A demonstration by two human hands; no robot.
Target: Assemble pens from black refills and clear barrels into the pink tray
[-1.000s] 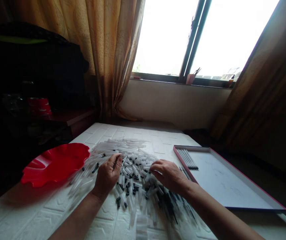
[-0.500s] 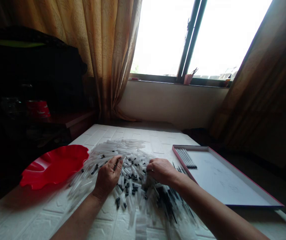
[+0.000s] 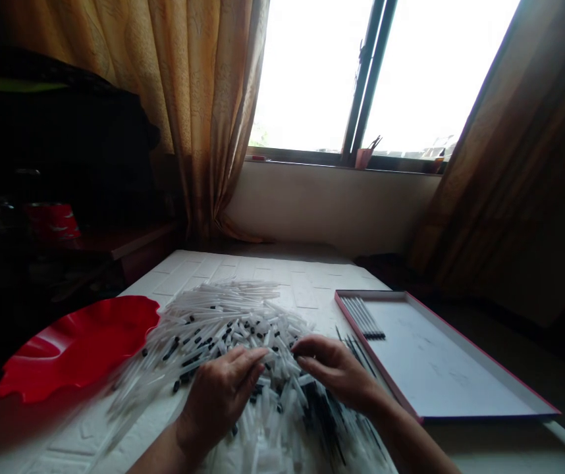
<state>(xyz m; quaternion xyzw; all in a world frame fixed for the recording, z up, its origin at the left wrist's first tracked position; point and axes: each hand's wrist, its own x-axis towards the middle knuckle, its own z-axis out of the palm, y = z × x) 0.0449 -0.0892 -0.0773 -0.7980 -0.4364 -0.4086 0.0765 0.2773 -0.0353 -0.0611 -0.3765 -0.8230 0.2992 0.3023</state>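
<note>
My left hand (image 3: 226,388) is over the near left part of a pile of clear plastic pen barrels (image 3: 233,296). Its fingers are pressed together with the thumb; anything held there is hidden. Facing it, my right hand (image 3: 334,368) is curled over the right part of the pile, thumb and fingertips close together. What it may hold is too small to make out. Small whitish caps and short black plugs (image 3: 176,386) lie between and around my hands. Thin black refills (image 3: 324,421) lie blurred below my right hand.
A shallow box lid (image 3: 440,362) at the right holds a row of assembled pens (image 3: 361,317) with black ends. At left is a red wavy-rimmed bowl (image 3: 82,342). Behind the white brick-patterned table (image 3: 305,289) are a curtain (image 3: 203,118) and a window.
Both hands have come nearer to me over the pile. My left hand has turned, its fingers now pointing right towards my right hand. The view has shifted slightly.
</note>
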